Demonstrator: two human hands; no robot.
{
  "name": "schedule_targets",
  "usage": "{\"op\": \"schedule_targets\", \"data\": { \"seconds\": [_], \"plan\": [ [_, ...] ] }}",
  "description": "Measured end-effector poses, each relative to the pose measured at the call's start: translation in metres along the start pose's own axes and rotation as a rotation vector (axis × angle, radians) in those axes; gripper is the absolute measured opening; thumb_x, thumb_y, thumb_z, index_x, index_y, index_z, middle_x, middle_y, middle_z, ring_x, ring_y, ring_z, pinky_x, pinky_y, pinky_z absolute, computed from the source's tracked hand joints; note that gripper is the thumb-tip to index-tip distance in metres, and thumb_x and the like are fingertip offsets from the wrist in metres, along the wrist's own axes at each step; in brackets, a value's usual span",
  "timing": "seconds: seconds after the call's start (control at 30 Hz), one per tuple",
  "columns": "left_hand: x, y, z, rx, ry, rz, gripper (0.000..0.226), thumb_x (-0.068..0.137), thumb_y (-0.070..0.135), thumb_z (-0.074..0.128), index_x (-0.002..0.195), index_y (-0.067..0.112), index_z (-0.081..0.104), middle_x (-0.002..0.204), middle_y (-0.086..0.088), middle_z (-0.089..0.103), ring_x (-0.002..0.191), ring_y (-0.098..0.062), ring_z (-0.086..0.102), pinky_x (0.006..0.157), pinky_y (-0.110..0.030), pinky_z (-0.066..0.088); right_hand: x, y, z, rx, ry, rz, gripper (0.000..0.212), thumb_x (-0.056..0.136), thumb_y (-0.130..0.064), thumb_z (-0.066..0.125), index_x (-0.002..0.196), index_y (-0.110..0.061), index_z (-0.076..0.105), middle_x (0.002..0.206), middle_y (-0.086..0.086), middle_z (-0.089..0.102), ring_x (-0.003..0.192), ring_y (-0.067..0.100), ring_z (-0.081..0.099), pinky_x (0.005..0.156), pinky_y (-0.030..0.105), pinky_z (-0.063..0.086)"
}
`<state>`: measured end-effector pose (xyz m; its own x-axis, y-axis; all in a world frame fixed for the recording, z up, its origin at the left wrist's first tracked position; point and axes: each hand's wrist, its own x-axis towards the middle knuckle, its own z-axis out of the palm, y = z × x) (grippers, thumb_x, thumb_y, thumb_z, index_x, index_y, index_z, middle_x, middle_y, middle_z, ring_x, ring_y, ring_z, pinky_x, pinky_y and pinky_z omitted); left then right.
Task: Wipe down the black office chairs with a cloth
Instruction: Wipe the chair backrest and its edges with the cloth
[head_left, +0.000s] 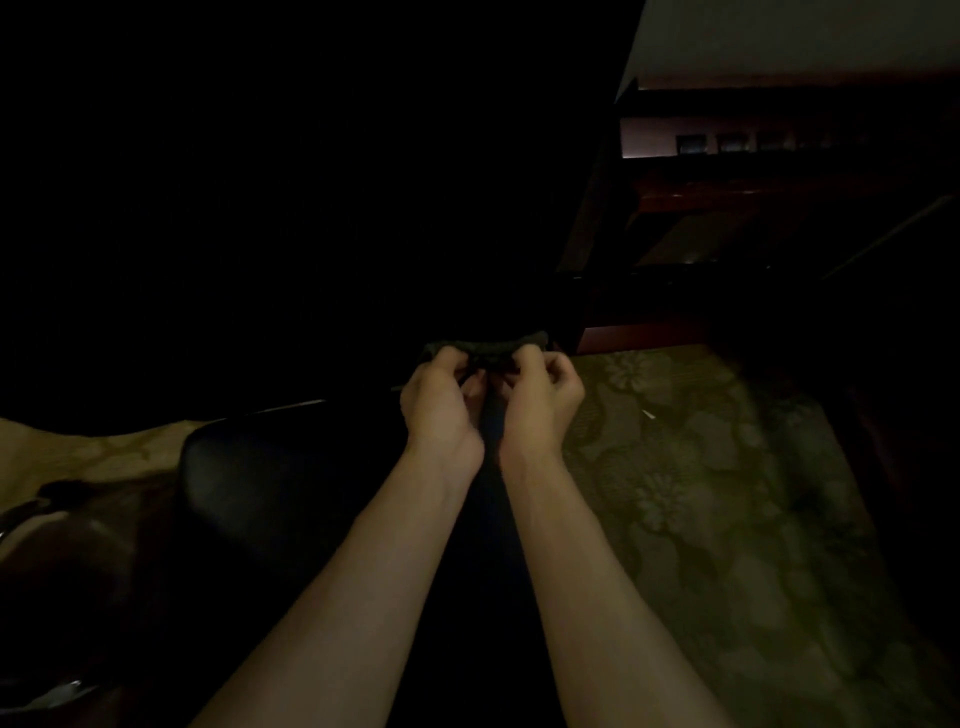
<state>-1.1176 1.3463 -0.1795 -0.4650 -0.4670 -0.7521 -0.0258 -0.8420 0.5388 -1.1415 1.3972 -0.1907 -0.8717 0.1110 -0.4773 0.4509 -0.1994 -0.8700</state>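
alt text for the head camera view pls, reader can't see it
Both hands, left hand and right hand, grip a dark cloth in a dim room. A black chair sits lower left; patterned carpet lies to the right.

We are finding no readable text, label, brand, number or sign anywhere in this dim view; we are seeing no lettering legible on any surface, and the darkest areas are remaining indistinct.
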Motion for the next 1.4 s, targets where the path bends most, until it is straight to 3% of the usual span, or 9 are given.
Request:
{"op": "schedule_targets", "data": {
  "seconds": [0.1, 0.33, 0.53, 0.67, 0.83, 1.03, 1.13, 1.23, 1.4],
  "plan": [
    [-0.018, 0.012, 0.017, 0.035, 0.015, 0.092, 0.027, 0.094, 0.01, 0.06, 0.119, 0.002, 0.066, 0.108, -0.014, 0.072, 0.099, -0.027, 0.071, 0.087, -0.039, 0.06, -0.012, -0.025, 0.013, -0.048, 0.049, -0.121, 0.014, 0.09, -0.013, 0.06, 0.076, -0.013, 0.057, 0.081, 0.006, 0.062, 0.072, 0.015, 0.059, 0.064, 0.028, 0.052],
    [-0.018, 0.009, 0.017, 0.181, 0.028, 0.127, 0.026, 0.093, 0.013, 0.062, 0.118, 0.006, 0.066, 0.109, -0.014, 0.072, 0.098, -0.027, 0.071, 0.087, -0.044, 0.059, -0.003, -0.017, 0.015, -0.2, 0.085, -0.216, 0.014, 0.088, -0.023, 0.055, 0.076, -0.017, 0.051, 0.092, 0.022, 0.061, 0.084, 0.037, 0.06, 0.071, 0.047, 0.053],
    [0.013, -0.019, 0.007, 0.232, 0.061, 0.0, 0.027, 0.094, 0.013, 0.061, 0.12, 0.01, 0.066, 0.111, -0.013, 0.071, 0.102, -0.028, 0.069, 0.089, -0.048, 0.058, 0.027, 0.015, 0.005, -0.298, 0.095, -0.127, 0.015, 0.094, -0.018, 0.048, 0.079, -0.016, 0.047, 0.101, 0.025, 0.058, 0.08, 0.028, 0.053, 0.075, 0.046, 0.047],
    [0.034, -0.032, -0.004, 0.243, 0.038, -0.12, 0.028, 0.098, 0.009, 0.052, 0.124, 0.005, 0.062, 0.119, -0.019, 0.067, 0.108, -0.031, 0.066, 0.094, -0.044, 0.056, 0.044, 0.038, -0.01, -0.246, -0.007, 0.064, 0.015, 0.1, -0.013, 0.044, 0.089, -0.02, 0.051, 0.095, 0.013, 0.058, 0.078, 0.019, 0.054, 0.068, 0.031, 0.047],
    [0.043, -0.034, -0.001, 0.165, 0.059, -0.169, 0.029, 0.103, 0.003, 0.043, 0.129, -0.002, 0.055, 0.122, -0.024, 0.063, 0.095, -0.028, 0.065, 0.069, -0.028, 0.057, 0.059, 0.044, -0.018, -0.3, -0.064, 0.092, 0.013, 0.099, -0.008, 0.044, 0.09, -0.013, 0.051, 0.089, 0.01, 0.056, 0.079, 0.021, 0.053, 0.066, 0.029, 0.045],
    [0.032, -0.027, 0.004, 0.161, 0.05, -0.208, 0.026, 0.103, 0.009, 0.047, 0.123, -0.001, 0.061, 0.116, -0.02, 0.067, 0.093, -0.027, 0.067, 0.065, -0.028, 0.059, 0.051, 0.03, -0.019, -0.55, -0.044, -0.176, 0.009, 0.096, -0.011, 0.048, 0.088, -0.012, 0.052, 0.095, 0.016, 0.061, 0.083, 0.025, 0.059, 0.077, 0.037, 0.051],
    [0.02, -0.022, 0.008, 0.155, 0.072, -0.185, 0.025, 0.1, 0.012, 0.053, 0.119, 0.002, 0.065, 0.109, -0.018, 0.07, 0.096, -0.03, 0.069, 0.078, -0.036, 0.061, 0.036, 0.014, -0.017, -0.572, -0.053, -0.249, 0.016, 0.096, -0.014, 0.05, 0.082, -0.021, 0.049, 0.096, 0.016, 0.06, 0.085, 0.027, 0.059, 0.078, 0.039, 0.051],
    [0.003, -0.01, 0.015, 0.131, 0.107, -0.084, 0.021, 0.095, 0.012, 0.06, 0.112, 0.003, 0.068, 0.102, -0.015, 0.073, 0.091, -0.026, 0.072, 0.076, -0.034, 0.061, 0.02, -0.008, -0.012, -0.472, -0.043, -0.229, 0.016, 0.096, -0.012, 0.052, 0.08, -0.017, 0.051, 0.082, 0.009, 0.059, 0.071, 0.016, 0.056, 0.065, 0.03, 0.048],
    [-0.038, 0.034, 0.033, 0.102, 0.103, 0.135, 0.023, 0.094, 0.006, 0.059, 0.115, -0.001, 0.066, 0.105, -0.015, 0.072, 0.09, -0.021, 0.07, 0.077, -0.029, 0.06, -0.015, -0.048, 0.015, -0.333, -0.035, -0.225, 0.014, 0.094, -0.011, 0.055, 0.081, -0.013, 0.054, 0.074, 0.0, 0.056, 0.068, 0.013, 0.057, 0.067, 0.035, 0.055]
  ]
}}
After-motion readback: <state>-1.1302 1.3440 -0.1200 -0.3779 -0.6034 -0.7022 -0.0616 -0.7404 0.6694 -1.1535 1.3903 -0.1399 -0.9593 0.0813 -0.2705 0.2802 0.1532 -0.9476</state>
